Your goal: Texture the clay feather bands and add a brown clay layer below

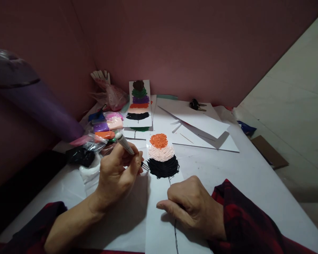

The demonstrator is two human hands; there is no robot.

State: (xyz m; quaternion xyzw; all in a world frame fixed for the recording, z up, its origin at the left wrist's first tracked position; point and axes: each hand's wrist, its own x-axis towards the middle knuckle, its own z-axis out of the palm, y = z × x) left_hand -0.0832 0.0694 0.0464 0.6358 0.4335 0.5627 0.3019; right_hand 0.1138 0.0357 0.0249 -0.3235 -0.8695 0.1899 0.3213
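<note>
- You can read no text, label or brand in this view.
- You can make out no numbers or signs either.

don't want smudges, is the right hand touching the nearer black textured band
Apart: the head view shows white paper between the right hand and the nearer black textured band.

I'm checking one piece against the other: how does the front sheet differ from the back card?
The front sheet carries three coloured bands; the back card carries six, adding purple, green and brown.
The front sheet's top band is orange; the back card's is brown.
The right hand is over the front sheet; neither hand is at the back card.
Both are white, with black lowest, then pale peach, then orange.
</note>
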